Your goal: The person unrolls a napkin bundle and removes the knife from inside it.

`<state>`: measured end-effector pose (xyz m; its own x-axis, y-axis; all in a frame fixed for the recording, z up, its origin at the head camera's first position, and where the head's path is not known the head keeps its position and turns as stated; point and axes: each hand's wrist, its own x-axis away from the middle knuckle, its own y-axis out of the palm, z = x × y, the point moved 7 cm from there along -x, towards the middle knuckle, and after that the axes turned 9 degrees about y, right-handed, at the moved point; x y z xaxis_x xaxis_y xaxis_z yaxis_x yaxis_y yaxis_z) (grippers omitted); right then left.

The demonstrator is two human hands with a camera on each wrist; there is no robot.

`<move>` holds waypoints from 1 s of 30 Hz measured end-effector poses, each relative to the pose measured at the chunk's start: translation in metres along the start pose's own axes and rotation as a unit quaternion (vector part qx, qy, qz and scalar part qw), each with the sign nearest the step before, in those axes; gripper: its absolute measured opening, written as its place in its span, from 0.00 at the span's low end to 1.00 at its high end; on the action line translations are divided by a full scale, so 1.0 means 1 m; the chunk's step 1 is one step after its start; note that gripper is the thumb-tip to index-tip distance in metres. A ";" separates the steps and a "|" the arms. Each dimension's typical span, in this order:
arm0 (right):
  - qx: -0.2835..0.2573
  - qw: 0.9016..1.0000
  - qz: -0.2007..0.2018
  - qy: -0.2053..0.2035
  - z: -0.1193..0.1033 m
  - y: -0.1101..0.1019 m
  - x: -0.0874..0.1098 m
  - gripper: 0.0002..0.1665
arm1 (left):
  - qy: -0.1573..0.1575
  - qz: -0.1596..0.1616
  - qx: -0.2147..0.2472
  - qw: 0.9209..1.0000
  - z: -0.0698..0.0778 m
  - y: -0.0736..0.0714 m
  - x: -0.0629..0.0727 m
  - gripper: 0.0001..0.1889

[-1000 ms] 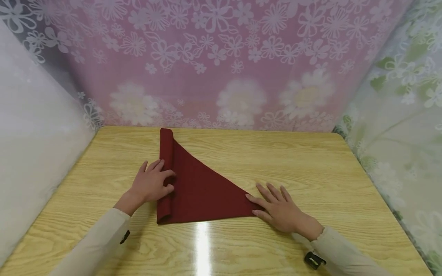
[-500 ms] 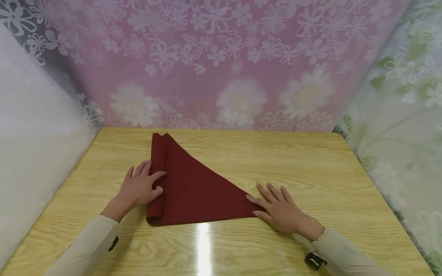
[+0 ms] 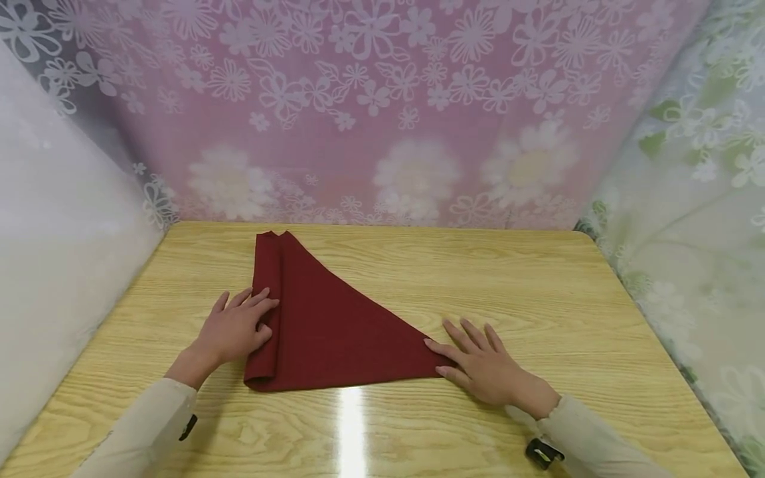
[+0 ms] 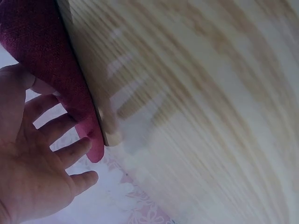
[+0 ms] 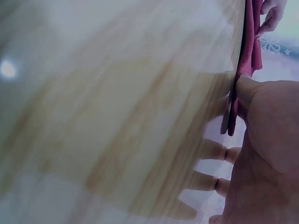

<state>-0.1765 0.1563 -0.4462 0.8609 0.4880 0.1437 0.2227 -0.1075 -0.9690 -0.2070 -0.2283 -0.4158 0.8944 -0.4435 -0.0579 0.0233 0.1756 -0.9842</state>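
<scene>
Glossy pale wood-grain table [image 3: 508, 279], dark red cloth [image 3: 346, 332] lying on it, one side rolled

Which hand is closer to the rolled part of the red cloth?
Left. The left hand touches the roll; the right hand is farther, at the pointed end of the cloth.

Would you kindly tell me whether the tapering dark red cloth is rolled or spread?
Partly rolled: the cloth forms a roll at the left hand and tapers, spread flat, toward the right hand.
</scene>
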 end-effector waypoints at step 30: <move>0.003 0.999 0.030 -0.032 -0.019 -0.015 -0.021 0.31 | -0.002 -0.014 -0.085 0.996 0.008 0.001 0.002 0.29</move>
<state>-0.1893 0.1313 -0.4308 0.8413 0.5359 0.0714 0.1682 -0.1340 -0.9766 -0.2013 -0.2221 -0.4159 0.8965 -0.4420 -0.0295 -0.0275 0.0111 -0.9996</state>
